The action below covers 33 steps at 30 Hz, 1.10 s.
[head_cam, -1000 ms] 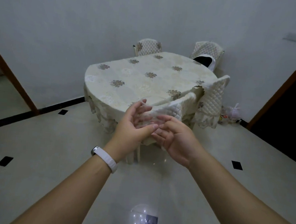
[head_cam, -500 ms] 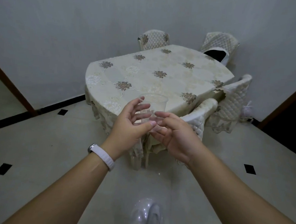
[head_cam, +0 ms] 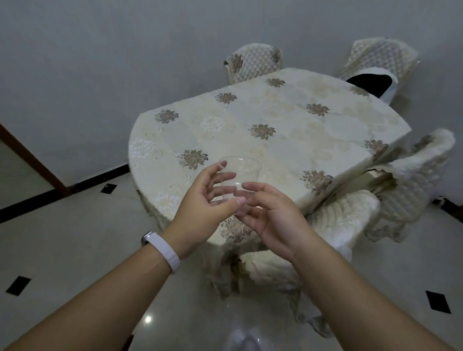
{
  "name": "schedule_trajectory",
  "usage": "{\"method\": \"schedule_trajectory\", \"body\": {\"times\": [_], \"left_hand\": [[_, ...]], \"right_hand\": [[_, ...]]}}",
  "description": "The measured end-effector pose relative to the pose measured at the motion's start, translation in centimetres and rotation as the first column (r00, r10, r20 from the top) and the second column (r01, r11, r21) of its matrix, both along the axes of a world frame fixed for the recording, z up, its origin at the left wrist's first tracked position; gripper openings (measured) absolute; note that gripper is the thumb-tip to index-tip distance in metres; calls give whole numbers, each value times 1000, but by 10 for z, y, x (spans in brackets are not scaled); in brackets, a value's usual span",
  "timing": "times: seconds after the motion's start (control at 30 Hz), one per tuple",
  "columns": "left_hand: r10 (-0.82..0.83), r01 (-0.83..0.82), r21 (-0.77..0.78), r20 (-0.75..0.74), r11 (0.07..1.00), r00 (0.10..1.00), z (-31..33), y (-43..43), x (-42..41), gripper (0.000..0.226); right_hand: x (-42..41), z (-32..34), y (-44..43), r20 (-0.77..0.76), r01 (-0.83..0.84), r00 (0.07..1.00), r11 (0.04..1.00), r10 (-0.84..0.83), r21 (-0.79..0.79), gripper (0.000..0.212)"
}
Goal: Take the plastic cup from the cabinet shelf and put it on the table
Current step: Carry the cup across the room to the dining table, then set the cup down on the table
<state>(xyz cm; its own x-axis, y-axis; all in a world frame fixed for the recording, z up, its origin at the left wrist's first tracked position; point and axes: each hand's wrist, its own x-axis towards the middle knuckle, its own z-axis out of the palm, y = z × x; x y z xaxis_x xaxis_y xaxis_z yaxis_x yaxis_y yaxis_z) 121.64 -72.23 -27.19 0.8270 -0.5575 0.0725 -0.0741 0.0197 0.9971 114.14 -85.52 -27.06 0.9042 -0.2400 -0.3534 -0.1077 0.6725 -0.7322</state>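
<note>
Both hands cradle the clear plastic cup [head_cam: 238, 175] at the centre of the frame: my left hand [head_cam: 204, 209] curls fingers around its left wall, my right hand [head_cam: 271, 218] pinches the lower right side. It stands upright, rim up, over the near edge of the table [head_cam: 336, 133]. To set it down well, I should carry it further over the cloth, lower it level until the base sits flat, and squeeze lightly, since thin plastic probably buckles.
</note>
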Motion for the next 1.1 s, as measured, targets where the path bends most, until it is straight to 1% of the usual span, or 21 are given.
{"method": "schedule_trajectory", "body": {"times": [0.2,0.37,0.5,0.63,0.73,0.87,1.0,1.1], "left_hand": [[21,-21,12,1,1000,1000,1,-28,43,62],[2,-2,32,-16,999,1000,-8,-39,78,61],[-26,28,41,-42,999,999,-22,-44,108,60],[-107,110,39,-62,993,992,-36,-47,149,59],[-178,181,29,-78,983,981,-42,-47,188,60],[-282,286,39,-89,957,955,-49,-45,242,59],[-373,378,50,-90,924,924,-60,-44,288,51],[-423,430,49,-105,902,900,-70,-47,311,50]], "right_hand": [[44,0,-29,16,-34,999,999,35,-18,30],[75,-10,-40,-26,-35,999,997,33,-68,27],[99,-22,-41,-57,-11,998,997,6,-80,28],[131,-29,-38,-96,46,994,991,-58,-122,29],[163,-31,-34,-114,101,987,985,-117,-143,24],[205,-38,-26,-147,159,972,973,-184,-167,23],[240,-49,-18,-169,224,949,947,-266,-231,22],[256,-57,-14,-185,236,933,913,-309,-332,26]]}}
